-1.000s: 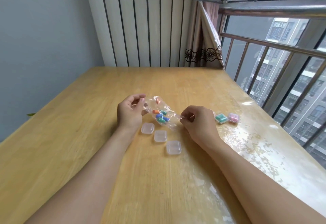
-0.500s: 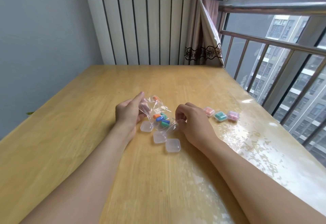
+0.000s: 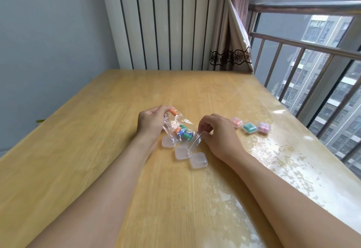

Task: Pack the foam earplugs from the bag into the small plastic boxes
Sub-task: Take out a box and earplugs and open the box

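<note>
With left hand (image 3: 150,121) pinching the bag (image 3: 178,128) at its far end and right hand (image 3: 214,130) pinching the near corner, best to tip earplugs (image 3: 183,133) gently toward the clear boxes (image 3: 182,152) on the desk (image 3: 97,150).

Two bare forearms, sleeveless to frame edge; hands (image 3: 195,128) bare, ungloved, without rings or watch.

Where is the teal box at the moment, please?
In the head view, the teal box sits on the table, right of the right hand, between the pink box and the lilac box.
</note>
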### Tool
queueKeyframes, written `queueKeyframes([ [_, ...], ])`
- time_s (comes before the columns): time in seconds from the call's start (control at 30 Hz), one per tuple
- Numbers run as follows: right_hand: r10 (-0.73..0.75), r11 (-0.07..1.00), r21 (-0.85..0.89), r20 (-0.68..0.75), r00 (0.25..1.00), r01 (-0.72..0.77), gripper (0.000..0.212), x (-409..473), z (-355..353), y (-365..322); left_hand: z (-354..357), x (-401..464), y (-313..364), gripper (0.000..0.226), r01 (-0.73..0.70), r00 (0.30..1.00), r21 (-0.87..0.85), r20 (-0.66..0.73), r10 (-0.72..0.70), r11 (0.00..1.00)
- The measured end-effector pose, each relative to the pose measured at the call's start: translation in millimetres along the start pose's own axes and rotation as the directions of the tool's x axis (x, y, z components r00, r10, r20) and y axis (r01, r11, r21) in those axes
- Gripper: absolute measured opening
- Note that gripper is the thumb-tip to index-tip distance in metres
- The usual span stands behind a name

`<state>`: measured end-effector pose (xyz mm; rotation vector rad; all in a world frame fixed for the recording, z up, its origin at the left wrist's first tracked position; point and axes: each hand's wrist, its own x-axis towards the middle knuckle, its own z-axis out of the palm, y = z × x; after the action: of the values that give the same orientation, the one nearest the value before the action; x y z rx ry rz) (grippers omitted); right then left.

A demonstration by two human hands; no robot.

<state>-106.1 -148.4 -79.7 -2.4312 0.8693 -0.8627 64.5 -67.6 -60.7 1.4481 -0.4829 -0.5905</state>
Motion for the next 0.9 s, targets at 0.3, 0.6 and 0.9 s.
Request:
queueKeyframes([
  [0.3, 0.248, 0.957, 0.156, -0.001, 0.969, -0.245, 0.054, -2.1, -10.5, -2.9, -8.0, 4.5, -13.2, 0.024, -0.238, 0.948, 0.242, -0.153, 0.279, 0.941],
  [0.6, 0.022, 0.965, 0.256, 0.133, 0.991, -0.055, 0.015, -1.1, 7.2, -0.9, -7.8, 9.7, -15.6, 0.041, -0.188, 0.982, 0.351, 0.088, 0.167, 0.917],
  [0.9, -0.044, 0.984, 0.179, 0.133, 0.990, 0.020, 0.036, 0.7, 6.5, -2.1, -3.0, 7.6, -15.7, 0.025, -0.122, 0.992, 0.172, 0.028, 0.119, 0.978],
])
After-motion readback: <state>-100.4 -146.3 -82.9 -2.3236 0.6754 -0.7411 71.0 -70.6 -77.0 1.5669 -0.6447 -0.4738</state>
